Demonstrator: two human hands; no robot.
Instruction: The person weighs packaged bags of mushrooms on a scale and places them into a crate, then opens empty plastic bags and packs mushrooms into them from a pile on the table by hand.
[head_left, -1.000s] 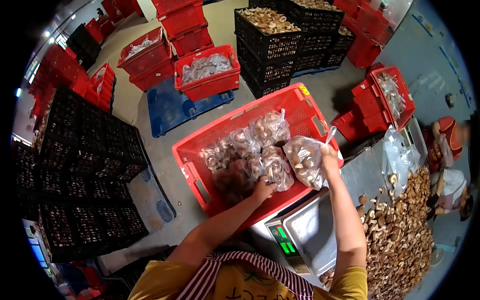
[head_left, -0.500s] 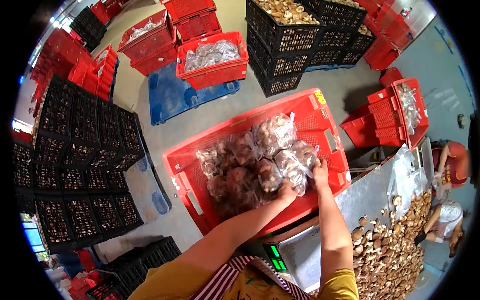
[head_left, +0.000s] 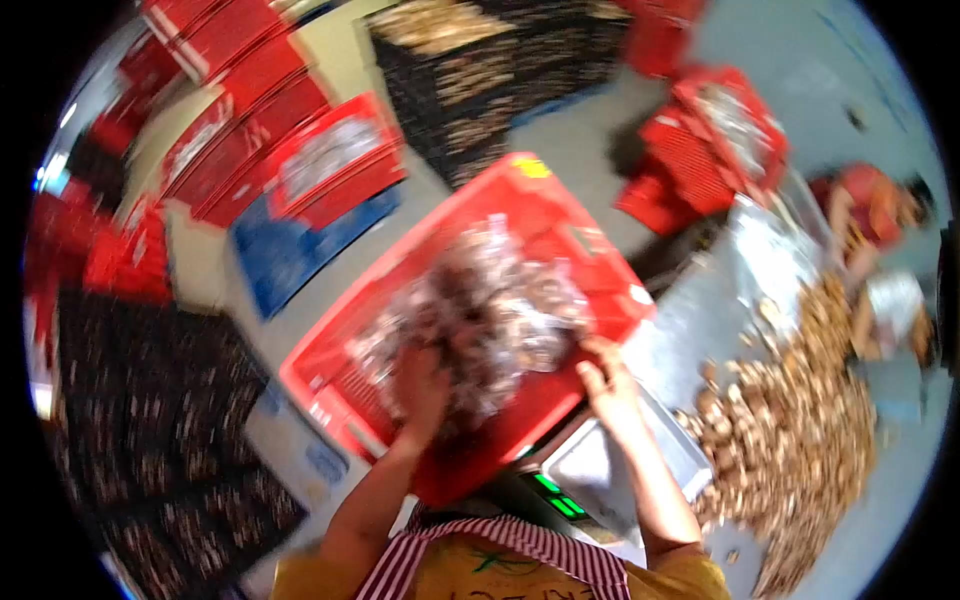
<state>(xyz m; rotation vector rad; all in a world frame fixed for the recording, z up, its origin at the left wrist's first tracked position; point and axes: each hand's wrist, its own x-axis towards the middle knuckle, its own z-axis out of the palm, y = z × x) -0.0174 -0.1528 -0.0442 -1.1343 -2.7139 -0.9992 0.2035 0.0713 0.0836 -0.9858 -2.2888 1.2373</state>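
Clear plastic bags of mushrooms (head_left: 465,310) lie heaped in a large red crate (head_left: 330,340) in front of me. My left hand (head_left: 424,388) reaches into the crate against the bags at the near left; motion blur smears its fingers. At the crate's near right side is my right hand (head_left: 608,385), fingers apart, close to the rim and the rightmost bags. It holds nothing that I can see. A metal weighing pan (head_left: 610,470) and a green lit display (head_left: 560,495) sit just below the crate.
Loose mushrooms (head_left: 780,420) cover part of a metal table (head_left: 680,330) at right, with plastic bags (head_left: 765,250) behind them. Two people (head_left: 870,215) are beyond it. Black crates (head_left: 150,420) stand left and at the back (head_left: 450,90); red crates (head_left: 330,170) rest by a blue pallet (head_left: 285,250).
My view has swung, and the crate now appears tilted more steeply. My left hand has moved leftward across the bags; my right hand has drawn back from the bag it was touching.
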